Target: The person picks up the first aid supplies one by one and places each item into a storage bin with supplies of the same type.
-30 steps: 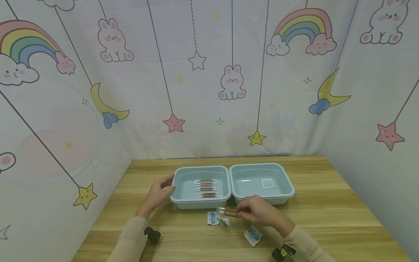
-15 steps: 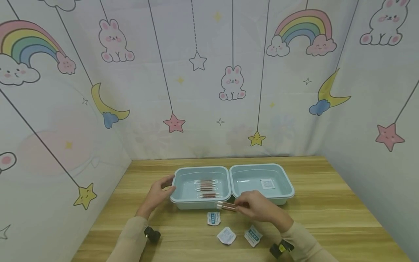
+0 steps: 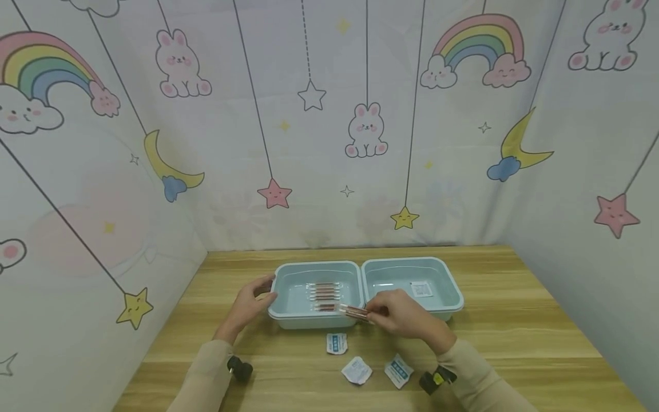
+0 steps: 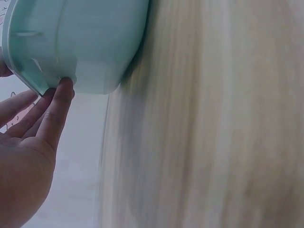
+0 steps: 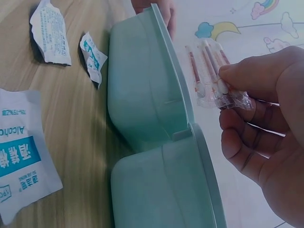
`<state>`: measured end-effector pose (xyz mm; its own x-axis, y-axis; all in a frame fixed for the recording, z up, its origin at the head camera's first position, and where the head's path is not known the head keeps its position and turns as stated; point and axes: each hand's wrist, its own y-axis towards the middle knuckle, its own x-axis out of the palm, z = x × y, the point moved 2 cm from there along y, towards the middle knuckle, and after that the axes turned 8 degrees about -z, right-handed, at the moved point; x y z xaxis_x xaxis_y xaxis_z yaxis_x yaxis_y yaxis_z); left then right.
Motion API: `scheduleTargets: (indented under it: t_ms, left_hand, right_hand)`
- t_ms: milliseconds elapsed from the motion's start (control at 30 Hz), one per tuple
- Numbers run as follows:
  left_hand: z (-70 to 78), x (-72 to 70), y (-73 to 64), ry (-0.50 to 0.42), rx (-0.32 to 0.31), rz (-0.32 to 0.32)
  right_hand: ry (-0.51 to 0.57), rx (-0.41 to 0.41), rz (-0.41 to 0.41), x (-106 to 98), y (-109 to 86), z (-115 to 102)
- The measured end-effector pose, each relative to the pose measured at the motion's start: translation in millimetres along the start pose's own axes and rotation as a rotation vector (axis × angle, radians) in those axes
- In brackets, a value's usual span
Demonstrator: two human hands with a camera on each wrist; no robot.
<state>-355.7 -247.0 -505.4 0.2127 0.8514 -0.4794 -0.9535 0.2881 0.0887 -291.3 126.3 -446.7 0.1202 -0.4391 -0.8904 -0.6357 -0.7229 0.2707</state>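
My right hand (image 3: 404, 313) pinches clear-wrapped swabs (image 3: 353, 312) filled with reddish-brown liquid, over the near rim of the left light-blue tray (image 3: 288, 320). In the right wrist view, thumb and fingers squeeze one end of the clear wrap (image 5: 211, 76), and several brown sticks fan out of it. Inside the left tray lie several similar wrapped swabs (image 3: 324, 292) in a row, the nearest partly overlapped by the held ones. My left hand (image 3: 247, 303) rests at that tray's left end, its straight fingers (image 4: 57, 111) touching the outer wall just under the rim.
Against the left tray stands a matching right tray (image 3: 453, 286), with one white packet (image 3: 421, 289) inside. In front lie an alcohol-pad packet (image 3: 399, 371), a face-down white packet (image 3: 356, 371) and another blue-and-white packet (image 3: 337, 343). A printed curtain (image 3: 329, 229) closes the table's back.
My right hand has risen away from me with the wrapped swabs, from the front packets to the left tray's rim. One white packet has dropped nearer to me. My left hand stays put.
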Motion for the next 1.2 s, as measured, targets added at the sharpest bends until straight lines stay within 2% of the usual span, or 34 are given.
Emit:
scheduleTargets:
  t_ms: [200,400,567,933,1200]
  left_hand:
    - [0.2,0.4,-0.3,0.008,0.019,0.003]
    - [0.9,0.5,0.0,0.012,0.008,0.003]
    - [3.3,0.4,-1.5,0.003,0.008,-0.004]
    - [37.8,-0.9,-14.5,-0.002,0.016,-0.041]
    - [37.5,-0.2,-14.4,-0.009,0.005,-0.03]
  right_hand:
    - [-0.018,-0.024,0.045,-1.7,4.4,2.0]
    - [0.003,0.027,0.029,-4.1,8.0,0.8]
    - [0.018,0.036,0.048,-6.8,10.0,-1.2]
    - [-0.019,0.008,0.092,-13.6,13.3,-0.7]
    - [-0.037,0.007,0.106,-16.0,16.8,0.9]
